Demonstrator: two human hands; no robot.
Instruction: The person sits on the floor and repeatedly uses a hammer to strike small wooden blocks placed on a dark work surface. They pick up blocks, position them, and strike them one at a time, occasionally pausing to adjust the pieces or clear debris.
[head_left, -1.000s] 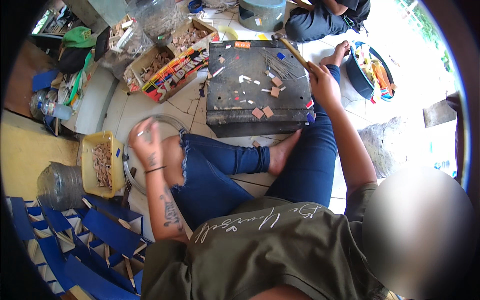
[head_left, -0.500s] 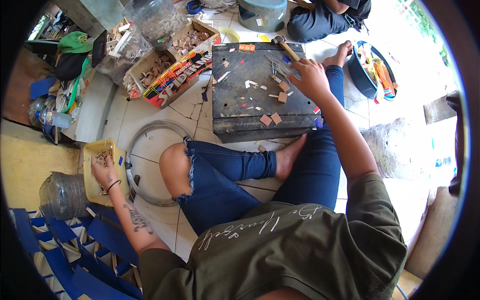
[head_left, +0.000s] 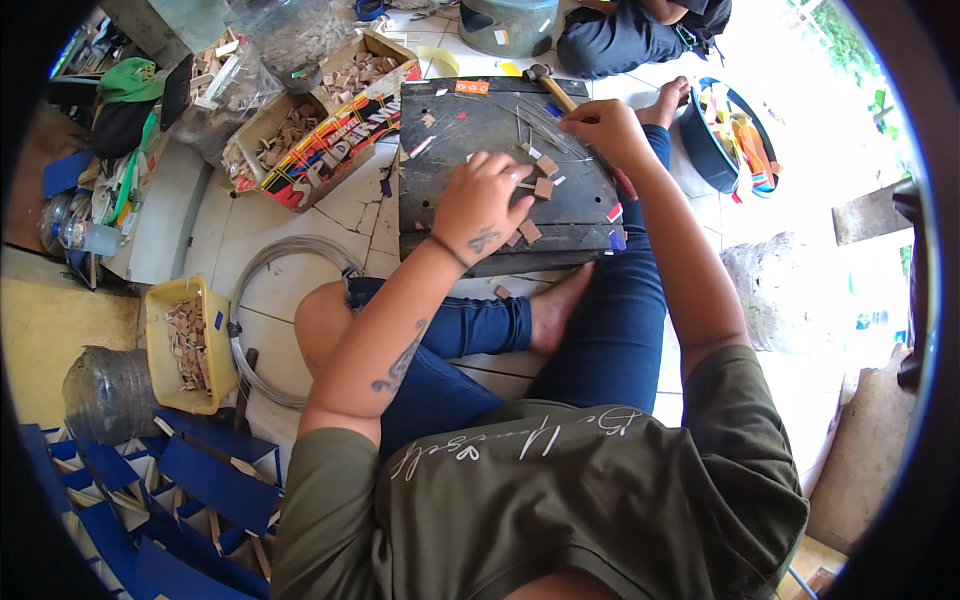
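My left hand (head_left: 484, 205) is over the low black box (head_left: 430, 180), fingers bent and thumb apart, beside several small wooden blocks (head_left: 543, 189); I see nothing held in it. Over the far right part of the box, my right hand (head_left: 608, 132) is closed with thumb and fingers pinched; whatever is between them is too small to make out. Thin wires (head_left: 532, 118) lie just left of that hand. A hammer (head_left: 553, 90) with a wooden handle rests behind it at the box's far edge. Small white and coloured scraps are scattered over the top.
Left of my knee are a yellow bin (head_left: 222, 345) of small wooden pieces and a wire coil (head_left: 262, 372). A printed carton (head_left: 345, 150) of blocks stands far left, blue-and-white pieces (head_left: 215, 465) near left. A dark tub (head_left: 695, 150) of coloured strips and a seated person (head_left: 620, 45) are beyond.
My left hand has come out of the yellow bin and moved right, over the black box. My right hand's fingers, spread before, are now pinched together near the wires.
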